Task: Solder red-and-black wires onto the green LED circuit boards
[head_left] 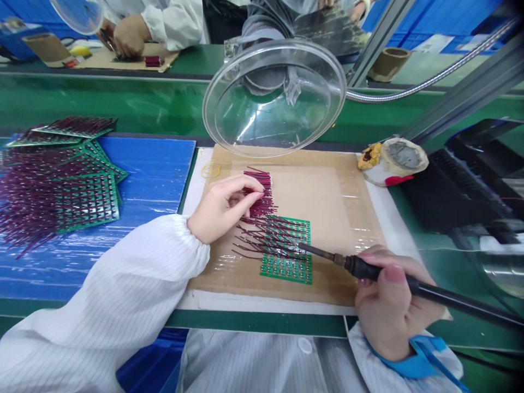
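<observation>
An iron [323, 254] is clamped in the right hand [387, 305], its tip laid on the board [289, 252] mid-mat [347, 218]. Wires [258, 196] beyond are pinched together under the left hand [223, 207]. Neighbouring pads could be bridged if the tip slides; fingers [249, 194] might be burned, being near.

Both hands are bare. The left hand [223, 207] emerges from a white, finely pinstriped coat sleeve [123, 295] with a gathered elastic cuff. Behind the right hand [388, 311], the same white striped sleeve ends in a bright blue cuff band [413, 360].
</observation>
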`<state>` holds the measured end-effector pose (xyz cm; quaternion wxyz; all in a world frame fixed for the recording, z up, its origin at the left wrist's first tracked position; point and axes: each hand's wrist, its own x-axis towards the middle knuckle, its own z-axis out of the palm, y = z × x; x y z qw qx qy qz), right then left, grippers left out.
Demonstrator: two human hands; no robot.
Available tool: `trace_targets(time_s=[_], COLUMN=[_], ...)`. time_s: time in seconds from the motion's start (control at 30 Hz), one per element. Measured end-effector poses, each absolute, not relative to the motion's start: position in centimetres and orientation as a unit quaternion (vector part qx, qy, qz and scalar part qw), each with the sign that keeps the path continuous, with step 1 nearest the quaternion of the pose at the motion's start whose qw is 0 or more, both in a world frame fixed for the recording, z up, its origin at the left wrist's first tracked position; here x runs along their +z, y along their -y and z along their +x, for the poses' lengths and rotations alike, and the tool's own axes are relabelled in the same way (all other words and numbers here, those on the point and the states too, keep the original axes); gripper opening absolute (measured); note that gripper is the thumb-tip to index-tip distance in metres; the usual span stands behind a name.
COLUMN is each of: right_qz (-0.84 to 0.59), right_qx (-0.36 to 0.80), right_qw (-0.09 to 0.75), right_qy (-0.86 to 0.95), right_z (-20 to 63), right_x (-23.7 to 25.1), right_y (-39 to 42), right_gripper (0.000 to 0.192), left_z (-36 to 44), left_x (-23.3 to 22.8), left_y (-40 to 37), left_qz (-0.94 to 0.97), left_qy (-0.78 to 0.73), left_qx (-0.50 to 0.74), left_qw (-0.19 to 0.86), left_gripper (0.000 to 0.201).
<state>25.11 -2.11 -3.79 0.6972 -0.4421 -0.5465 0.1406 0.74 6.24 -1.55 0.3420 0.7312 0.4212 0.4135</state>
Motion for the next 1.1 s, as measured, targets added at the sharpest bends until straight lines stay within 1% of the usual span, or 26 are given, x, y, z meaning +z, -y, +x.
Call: trace_targets(time_s=[0.07, 0.1, 0.17, 0.27, 0.4, 0.57, 0.87, 1.1], right_qz=[-0.442, -0.441, -0.436, -0.423, -0.417, -0.399, -0.419, -0.404], right_qx=[0.140, 0.140, 0.147, 0.175, 0.235, 0.248, 0.257, 0.273], right_qw=[0.694, 0.693, 0.693, 0.685, 0.637, 0.598, 0.539, 0.519], right_qy=[0.552, 0.553, 0.556, 0.566, 0.604, 0.649, 0.684, 0.702], right_z=[25.2, 25.2, 25.2, 25.1, 25.0, 25.1, 25.4, 25.5], right_x=[-3.7, -3.7, -3.6, -3.5, -3.4, -3.3, -3.3, -3.2], right_y=[2.1, 2.1, 2.2, 2.5, 3.0, 3.1, 3.3, 3.2], right_gripper=[0.017, 0.017, 0.017, 0.016, 0.017, 0.014, 0.012, 0.015], left_z=[0.9, 0.9, 0.9, 0.6, 0.5, 0.9, 1.0, 0.9], left_x=[-1.1, -0.9, -0.4, -0.2, -1.1, -2.0, -2.1, -2.3], left_y=[-5.5, -4.9, -3.7, -1.5, 0.5, 1.3, 1.3, 1.3], left_qz=[0.698, 0.697, 0.722, 0.786, 0.832, 0.844, 0.829, 0.829], left_qy=[-0.425, -0.426, -0.429, -0.417, -0.380, -0.391, -0.414, -0.413], left_qx=[0.432, 0.433, 0.417, 0.354, 0.295, 0.272, 0.260, 0.263], left_qw=[0.381, 0.381, 0.348, 0.287, 0.277, 0.248, 0.272, 0.272], left_gripper=[0.011, 0.010, 0.007, 0.005, 0.009, 0.007, 0.007, 0.007])
